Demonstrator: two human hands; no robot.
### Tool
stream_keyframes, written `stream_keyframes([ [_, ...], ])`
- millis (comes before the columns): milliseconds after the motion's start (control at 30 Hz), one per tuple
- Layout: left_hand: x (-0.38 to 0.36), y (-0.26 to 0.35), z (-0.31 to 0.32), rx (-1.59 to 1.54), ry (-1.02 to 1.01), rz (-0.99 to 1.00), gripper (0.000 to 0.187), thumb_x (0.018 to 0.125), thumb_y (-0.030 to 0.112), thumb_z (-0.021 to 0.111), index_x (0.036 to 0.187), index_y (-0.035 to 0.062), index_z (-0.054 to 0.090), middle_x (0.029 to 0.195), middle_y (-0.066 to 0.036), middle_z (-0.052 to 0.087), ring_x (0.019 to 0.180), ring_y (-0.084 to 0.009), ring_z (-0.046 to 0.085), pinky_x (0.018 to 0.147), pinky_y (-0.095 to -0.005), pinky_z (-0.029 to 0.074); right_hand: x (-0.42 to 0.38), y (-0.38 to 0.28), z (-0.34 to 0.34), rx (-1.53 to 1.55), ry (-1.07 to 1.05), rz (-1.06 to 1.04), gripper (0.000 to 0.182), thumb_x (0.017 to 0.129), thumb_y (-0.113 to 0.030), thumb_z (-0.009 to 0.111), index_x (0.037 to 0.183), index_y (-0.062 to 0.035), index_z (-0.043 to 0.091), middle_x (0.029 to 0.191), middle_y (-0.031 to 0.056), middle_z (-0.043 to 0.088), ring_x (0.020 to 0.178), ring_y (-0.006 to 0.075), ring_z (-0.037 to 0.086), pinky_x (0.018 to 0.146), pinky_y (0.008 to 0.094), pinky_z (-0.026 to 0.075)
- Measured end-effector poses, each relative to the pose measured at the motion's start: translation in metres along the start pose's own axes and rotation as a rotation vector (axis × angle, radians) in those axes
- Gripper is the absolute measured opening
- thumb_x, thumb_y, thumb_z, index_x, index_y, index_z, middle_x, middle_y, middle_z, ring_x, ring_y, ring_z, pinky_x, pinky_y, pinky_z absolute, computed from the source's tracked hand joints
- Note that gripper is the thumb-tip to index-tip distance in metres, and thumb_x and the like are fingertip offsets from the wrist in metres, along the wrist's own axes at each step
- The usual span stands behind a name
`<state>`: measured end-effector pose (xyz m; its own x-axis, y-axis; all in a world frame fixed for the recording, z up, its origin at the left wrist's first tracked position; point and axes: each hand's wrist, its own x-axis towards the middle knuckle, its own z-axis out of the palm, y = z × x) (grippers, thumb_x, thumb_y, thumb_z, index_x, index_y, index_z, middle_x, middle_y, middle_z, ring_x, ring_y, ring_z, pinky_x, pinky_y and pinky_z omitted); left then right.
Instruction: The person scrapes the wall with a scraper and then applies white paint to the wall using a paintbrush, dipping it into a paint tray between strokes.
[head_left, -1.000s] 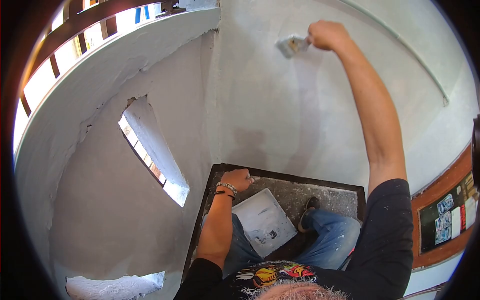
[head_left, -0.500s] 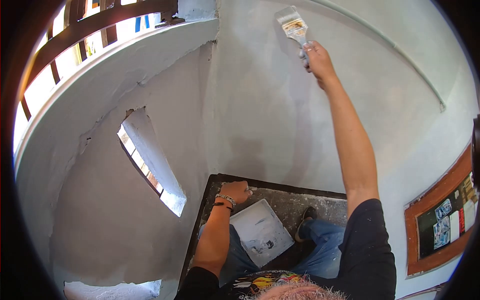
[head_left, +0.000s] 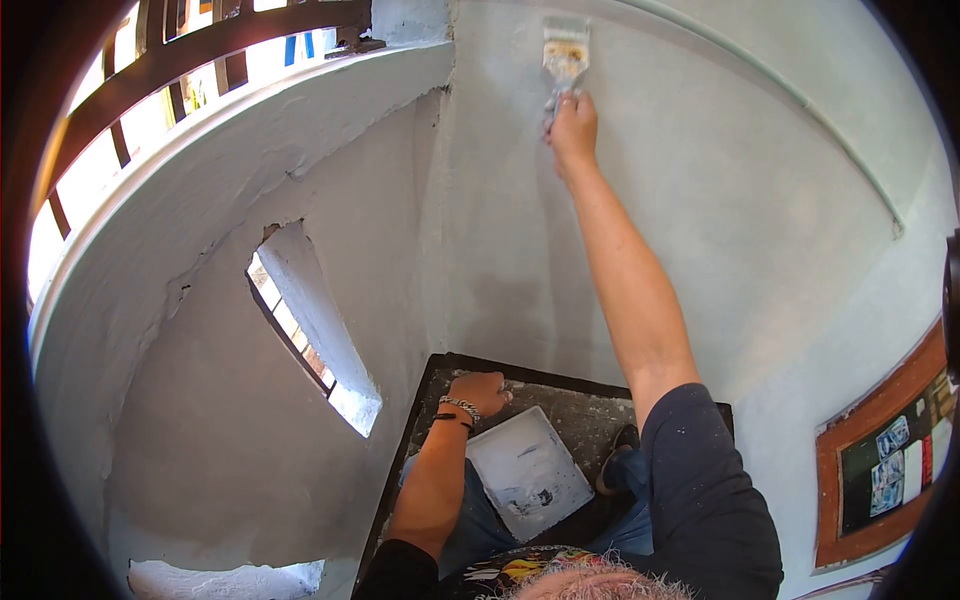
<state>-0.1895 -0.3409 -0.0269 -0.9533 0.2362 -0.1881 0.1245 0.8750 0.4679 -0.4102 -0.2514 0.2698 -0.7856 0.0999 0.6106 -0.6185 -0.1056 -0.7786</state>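
My right hand (head_left: 573, 128) is wrapped round the handle of a wide paintbrush (head_left: 566, 55), bristles up, against the upper part of the pale wall (head_left: 680, 200). Low at the left, my left hand (head_left: 482, 392), with a bracelet (head_left: 459, 405) at its wrist, is closed at the top corner of a white paint-smeared tray (head_left: 530, 470). Whether its fingers grip the tray's edge or something else is too small to make out.
A thin pipe (head_left: 800, 98) curves along the wall at the upper right. Slatted bars (head_left: 210, 45) stand above a ledge at the upper left. A narrow slanted opening (head_left: 310, 320) cuts the left wall. A wood-framed panel (head_left: 830, 500) is at the lower right.
My right hand and the brush have moved left across the wall, and the brush is now more upright. My left hand keeps its place beside the tray. The whole view has shifted slightly.
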Motion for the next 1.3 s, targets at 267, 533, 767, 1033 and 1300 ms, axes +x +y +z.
stream_keyframes([
  [267,0.002,-0.003,0.0,-0.038,-0.049,-0.019,0.035,0.086,0.041,0.058,0.097,0.0082,0.061,0.095,-0.014,0.067,0.094,-0.0328,0.063,0.08,-0.0453,0.048,0.007,-0.056,0.031,0.261,-0.086,0.043,0.013,0.096,-0.017,0.041,0.092,-0.0054,0.043,0.071,0.0038,0.047,0.05,0.0102,0.043,0.041,0.0266,0.034],
  [533,0.006,-0.011,0.009,-0.017,-0.011,0.023,0.035,0.086,0.04,0.058,0.099,0.0081,0.062,0.095,-0.015,0.067,0.095,-0.033,0.063,0.08,-0.0455,0.049,-0.048,-0.009,0.02,0.232,-0.071,0.226,0.012,0.096,-0.016,0.04,0.094,-0.0037,0.042,0.071,0.0038,0.045,0.05,0.0104,0.043,0.04,0.0266,0.034],
  [767,0.005,-0.008,0.005,-0.024,-0.039,0.0,0.037,0.086,0.042,0.057,0.101,0.0085,0.062,0.097,-0.014,0.067,0.097,-0.0327,0.062,0.081,-0.0451,0.049,-0.01,-0.046,0.006,0.254,-0.076,0.031,0.013,0.097,-0.016,0.04,0.096,-0.0039,0.043,0.075,0.0042,0.046,0.05,0.01,0.042,0.04,0.0255,0.033],
  [1033,-0.002,-0.007,0.001,-0.04,-0.013,-0.015,0.033,0.085,0.04,0.059,0.097,0.0087,0.063,0.095,-0.013,0.068,0.095,-0.0306,0.063,0.08,-0.044,0.048,-0.041,-0.02,-0.033,0.208,0.009,0.157,0.013,0.097,-0.017,0.04,0.093,-0.005,0.044,0.077,0.0045,0.046,0.052,0.0099,0.042,0.041,0.0252,0.032],
  [1300,0.004,-0.009,0.006,-0.034,-0.01,0.002,0.035,0.085,0.04,0.058,0.098,0.0083,0.062,0.097,-0.014,0.067,0.096,-0.0326,0.062,0.081,-0.0445,0.049,0.005,-0.056,-0.005,0.336,-0.118,0.038,0.016,0.097,-0.019,0.041,0.096,-0.0033,0.045,0.074,0.0053,0.047,0.05,0.0106,0.043,0.039,0.0266,0.033],
])
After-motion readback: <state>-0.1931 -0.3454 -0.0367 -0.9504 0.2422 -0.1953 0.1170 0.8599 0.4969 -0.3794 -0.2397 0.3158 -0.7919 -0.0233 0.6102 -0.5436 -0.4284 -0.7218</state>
